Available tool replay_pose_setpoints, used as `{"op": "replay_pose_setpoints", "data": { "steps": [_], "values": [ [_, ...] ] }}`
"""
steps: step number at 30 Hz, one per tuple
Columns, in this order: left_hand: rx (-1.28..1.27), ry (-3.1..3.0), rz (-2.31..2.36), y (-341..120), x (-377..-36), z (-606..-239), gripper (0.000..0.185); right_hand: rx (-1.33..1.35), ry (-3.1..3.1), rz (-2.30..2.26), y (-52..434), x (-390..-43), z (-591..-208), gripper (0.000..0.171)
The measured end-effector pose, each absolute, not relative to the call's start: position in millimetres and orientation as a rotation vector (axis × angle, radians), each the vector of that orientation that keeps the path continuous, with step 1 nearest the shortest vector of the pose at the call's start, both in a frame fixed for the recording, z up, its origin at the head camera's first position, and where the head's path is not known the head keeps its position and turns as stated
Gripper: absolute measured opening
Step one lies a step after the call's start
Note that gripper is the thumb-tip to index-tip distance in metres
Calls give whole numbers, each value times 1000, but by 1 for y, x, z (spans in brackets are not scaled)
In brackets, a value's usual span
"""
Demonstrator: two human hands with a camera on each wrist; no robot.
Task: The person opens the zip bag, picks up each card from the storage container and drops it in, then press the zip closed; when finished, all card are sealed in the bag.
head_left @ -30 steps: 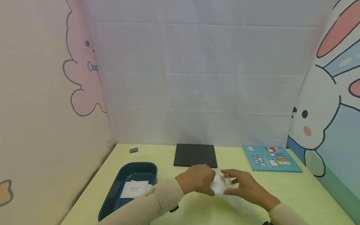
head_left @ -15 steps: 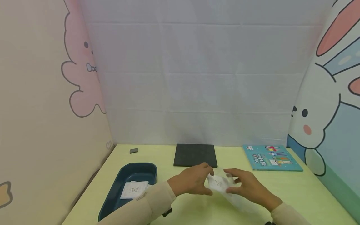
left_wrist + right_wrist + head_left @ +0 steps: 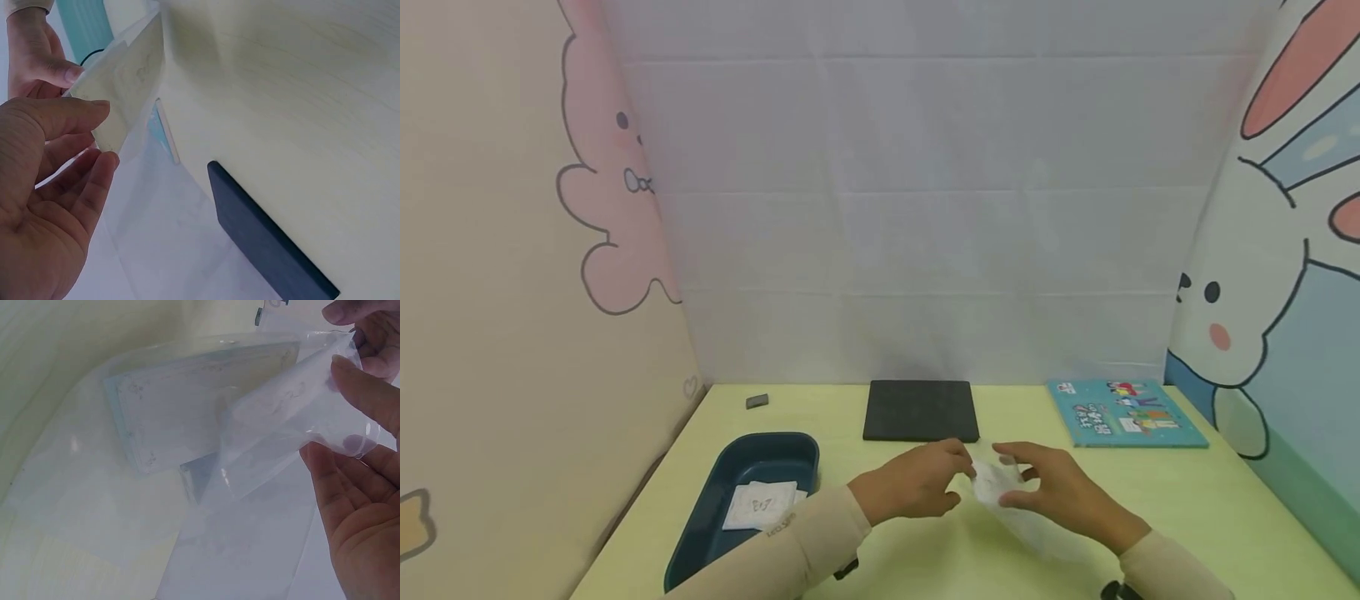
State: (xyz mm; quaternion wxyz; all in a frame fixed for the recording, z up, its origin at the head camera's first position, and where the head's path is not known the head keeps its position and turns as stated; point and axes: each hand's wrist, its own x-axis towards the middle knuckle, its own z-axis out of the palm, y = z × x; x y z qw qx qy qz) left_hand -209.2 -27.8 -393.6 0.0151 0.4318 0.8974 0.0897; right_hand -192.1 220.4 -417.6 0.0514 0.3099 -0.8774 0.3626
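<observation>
A clear plastic bag [image 3: 75,444] with a flat white rectangular packet [image 3: 187,412] inside hangs above the table between both hands. My right hand [image 3: 1063,493] holds the bag's upper part between thumb and curled fingers. My left hand [image 3: 910,483] is at the bag's left edge; in the left wrist view its thumb and fingertips pinch the corner of the bag [image 3: 128,81]. The packet's print is faint through the plastic. To the left, several white squares [image 3: 760,504], the top one with a butterfly print, lie in a dark blue tray [image 3: 700,521], partly behind my left sleeve.
A black flat rectangular thing [image 3: 921,411] lies at the table's back middle. At the back right is a blue picture book [image 3: 1127,414]. A small grey block [image 3: 757,401] sits at the back left. Walls [image 3: 865,208] enclose the table's back and sides.
My left hand first drew back leftward from the bag with its fingers spread, then returned to its edge. The printed face has tilted and shows less. My right hand stays nearly in place.
</observation>
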Motion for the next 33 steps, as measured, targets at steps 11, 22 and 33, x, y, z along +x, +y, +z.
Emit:
{"op": "replay_pose_setpoints", "data": {
  "steps": [11,22,33],
  "values": [
    [1354,2668,172,-12,-207,-400,45,986,-2620,1140,219,-188,-419,63],
    [1397,2642,113,-18,-207,-402,46,991,-2632,1114,219,-190,-419,64],
    [1200,2848,134,-68,-213,-396,52,959,-2663,1104,222,-192,-420,66]
  ]
}}
